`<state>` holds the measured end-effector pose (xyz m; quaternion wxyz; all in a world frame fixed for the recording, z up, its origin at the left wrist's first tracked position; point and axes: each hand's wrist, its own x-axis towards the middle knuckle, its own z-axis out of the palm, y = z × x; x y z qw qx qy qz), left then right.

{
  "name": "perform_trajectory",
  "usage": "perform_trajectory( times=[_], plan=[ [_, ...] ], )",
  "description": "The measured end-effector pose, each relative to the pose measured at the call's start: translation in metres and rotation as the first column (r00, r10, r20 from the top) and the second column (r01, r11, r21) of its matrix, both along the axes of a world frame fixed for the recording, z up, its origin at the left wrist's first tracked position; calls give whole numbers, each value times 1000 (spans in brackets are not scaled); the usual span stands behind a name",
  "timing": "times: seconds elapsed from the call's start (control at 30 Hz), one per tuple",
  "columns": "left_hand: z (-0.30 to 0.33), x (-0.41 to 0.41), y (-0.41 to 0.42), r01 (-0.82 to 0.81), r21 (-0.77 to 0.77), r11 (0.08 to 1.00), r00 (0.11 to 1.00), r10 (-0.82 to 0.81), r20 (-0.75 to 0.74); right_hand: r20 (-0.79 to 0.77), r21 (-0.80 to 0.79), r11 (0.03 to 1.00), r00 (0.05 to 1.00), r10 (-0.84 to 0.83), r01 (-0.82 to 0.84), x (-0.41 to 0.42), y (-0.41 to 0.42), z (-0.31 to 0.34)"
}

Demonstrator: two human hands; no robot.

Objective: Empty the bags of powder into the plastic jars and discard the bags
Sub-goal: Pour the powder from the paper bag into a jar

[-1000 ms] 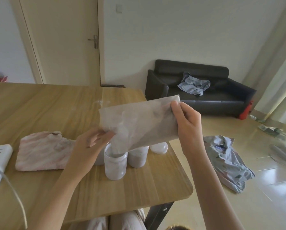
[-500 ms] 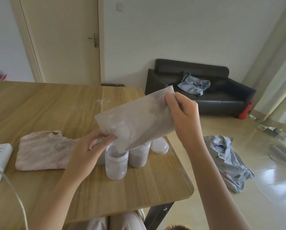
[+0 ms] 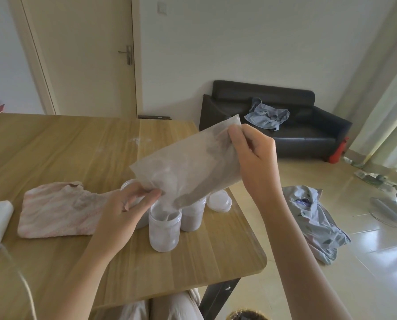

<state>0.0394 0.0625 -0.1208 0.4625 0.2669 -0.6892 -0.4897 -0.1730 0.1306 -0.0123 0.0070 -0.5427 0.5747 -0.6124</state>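
Two hands are tilting the bag [image 3: 188,167] so powder is sliding down into the jar [image 3: 164,227] below. Right hand [image 3: 254,162] is pinching its raised corner; left hand [image 3: 126,209] is pinching the low edge, steering the mouth just over the jar's rim.

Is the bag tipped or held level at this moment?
Tipped: the bag slants down from the right hand toward the open jar.

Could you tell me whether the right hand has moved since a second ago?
Yes. The right hand has lifted the bag end higher against the sofa, tilting it steeper.
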Motion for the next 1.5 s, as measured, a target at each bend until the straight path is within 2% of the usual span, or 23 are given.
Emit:
perform_trajectory(
  times=[1.5],
  plan=[
    [-5,-3,1,15,-1,1000,998,-15,-63,38,-15,1000,999,-13,13,0,2,-3]
  ],
)
